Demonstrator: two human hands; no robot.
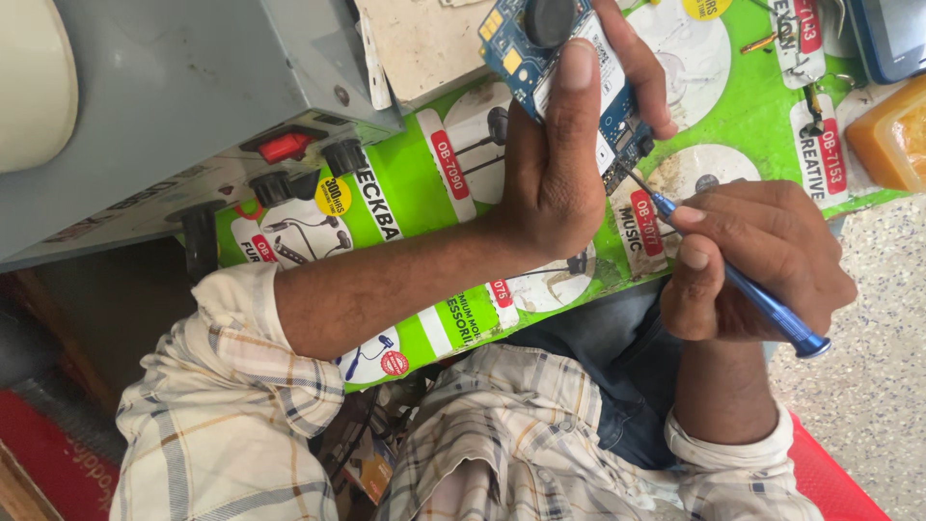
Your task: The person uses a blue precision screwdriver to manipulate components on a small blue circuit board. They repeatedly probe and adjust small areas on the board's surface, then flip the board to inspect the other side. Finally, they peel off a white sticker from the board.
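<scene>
The blue circuit board (564,53) is held up at the far side of the scene, above the green printed mat (415,193), clamped in the left hand (559,164): thumb flat across its face, fingers wrapped around the right edge. The right hand (752,260) is closed around a blue precision screwdriver (743,289), whose thin tip touches the near right corner of the board.

I judge the step to be work on a small screw at that corner. To do it well, the driver should stay straight in line with the screw, pressed lightly, and turned by the fingertips only, while the left thumb keeps the board from twisting. To the left stands a grey metal box (193,87) with a red switch (286,147).
</scene>
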